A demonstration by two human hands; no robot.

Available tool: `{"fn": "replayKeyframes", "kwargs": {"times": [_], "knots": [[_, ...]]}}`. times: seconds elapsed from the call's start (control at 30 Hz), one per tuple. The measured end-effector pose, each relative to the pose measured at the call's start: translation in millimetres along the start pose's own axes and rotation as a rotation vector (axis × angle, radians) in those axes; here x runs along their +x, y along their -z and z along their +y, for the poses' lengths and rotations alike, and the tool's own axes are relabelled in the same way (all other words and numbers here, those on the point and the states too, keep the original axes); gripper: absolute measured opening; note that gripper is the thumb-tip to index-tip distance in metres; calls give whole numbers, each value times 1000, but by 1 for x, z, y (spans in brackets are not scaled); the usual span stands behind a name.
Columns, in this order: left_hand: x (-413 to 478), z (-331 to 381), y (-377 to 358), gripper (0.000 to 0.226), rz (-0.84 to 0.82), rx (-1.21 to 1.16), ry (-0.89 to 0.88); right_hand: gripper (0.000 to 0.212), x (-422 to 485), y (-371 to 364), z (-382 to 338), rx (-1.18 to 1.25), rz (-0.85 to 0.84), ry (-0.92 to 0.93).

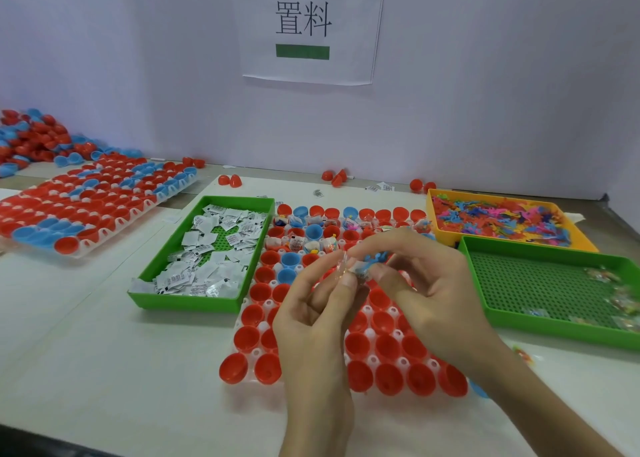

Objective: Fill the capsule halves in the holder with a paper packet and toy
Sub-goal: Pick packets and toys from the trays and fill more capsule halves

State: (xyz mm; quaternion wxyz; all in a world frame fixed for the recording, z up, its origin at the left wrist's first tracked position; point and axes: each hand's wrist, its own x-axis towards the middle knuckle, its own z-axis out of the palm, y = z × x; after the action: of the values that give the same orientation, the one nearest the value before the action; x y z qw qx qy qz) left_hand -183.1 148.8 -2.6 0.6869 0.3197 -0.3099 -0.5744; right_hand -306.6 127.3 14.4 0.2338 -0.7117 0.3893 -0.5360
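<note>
**Desk:** What is sitting nearest the lens?

**Photographer:** The left hand [311, 304], at the bottom edge, is pinching a crinkled clear wrapper [341, 269] between thumb and fingertips. The right hand [426, 283] is pinching a small blue toy [372, 260] against it. Both are hovering over the middle rows of the holder [257, 352].

**Desk:** And the step?

**Photographer:** By the look of it, the person is pairing the pieces before dropping them in. Doing it well is probably coming down to keeping both pinches tight, aiming at one empty red capsule half [388, 347] beside the filled far rows, and letting go low so nothing is bouncing out.

**Desk:** Around them?

**Photographer:** White paper packets [207, 248] are lying in a green tray [194, 304] just left of the holder. Coloured toys [502, 219] are filling a yellow tray [433, 221] at right, with a second green tray [554, 332] in front holding a few wrapped pieces. A second holder [86, 210] and a heap of loose halves [31, 137] are sitting far left on the white table [104, 370], and a printed sign [308, 26] is hanging on the pale wall.
</note>
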Motion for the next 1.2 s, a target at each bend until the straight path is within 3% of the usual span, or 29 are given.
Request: {"fn": "replayKeyframes", "kwargs": {"times": [0.23,0.5,0.73,0.83,0.97,1.2], "knots": [[1,1,4,40,-50,80,38,41,-1,0,4,-48,-39,-5],[3,-4,4,31,82,150,-13,46,-1,-3,-1,-8,-98,27],[1,-4,4,29,-49,88,21,44,-2,-4,6,-147,7,70],[3,-5,4,32,17,70,36,38,-2,-8,5,-162,28,134],[3,-6,5,28,91,110,4,30,-3,-11,5,-111,108,77],[4,-2,4,24,172,20,1,35,-1,-7,-2,31,192,3]]}}
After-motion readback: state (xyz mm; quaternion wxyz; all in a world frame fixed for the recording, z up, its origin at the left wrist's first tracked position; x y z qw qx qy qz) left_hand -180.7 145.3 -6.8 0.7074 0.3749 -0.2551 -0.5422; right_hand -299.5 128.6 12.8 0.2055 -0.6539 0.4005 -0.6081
